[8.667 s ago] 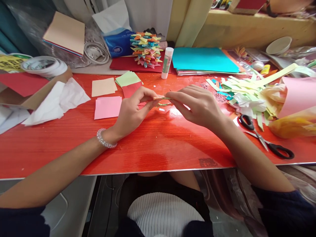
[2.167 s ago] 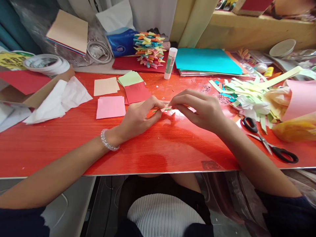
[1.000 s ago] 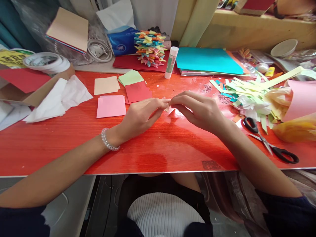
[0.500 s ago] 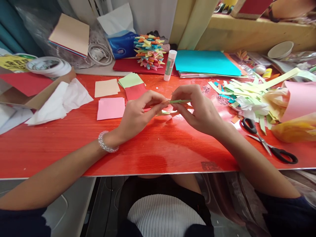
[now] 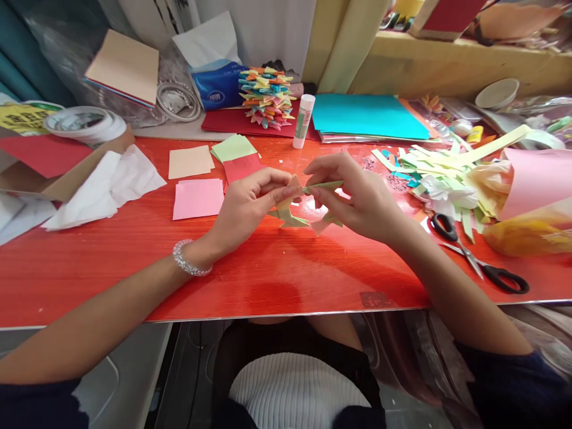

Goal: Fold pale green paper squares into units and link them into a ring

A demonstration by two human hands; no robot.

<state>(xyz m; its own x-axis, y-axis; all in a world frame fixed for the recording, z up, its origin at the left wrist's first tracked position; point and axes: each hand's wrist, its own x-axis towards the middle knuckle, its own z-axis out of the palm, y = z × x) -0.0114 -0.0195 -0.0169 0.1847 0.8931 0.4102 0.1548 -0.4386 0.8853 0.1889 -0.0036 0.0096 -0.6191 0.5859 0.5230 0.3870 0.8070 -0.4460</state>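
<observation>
Both of my hands meet over the red table, working on a linked strip of folded paper pieces in green and pale orange. Thumb and fingers of my left hand pinch an orange end of it. In my right hand, a folded green paper piece is pinched, its tip against the part at my left fingertips. Some linked pieces hang below the fingers, and my hands partly hide them. Behind my left hand lie paper squares: pink, red, green and beige.
Upright behind my hands stands a glue stick, near a stacked origami piece and turquoise paper sheets. Scissors lie open at right beside paper scraps. Crumpled white tissue is at left.
The strip has turned, so an orange tip shows at my left fingertips and more linked pieces appear below. The green piece in my right hand looks wider. The view has shifted slightly.
</observation>
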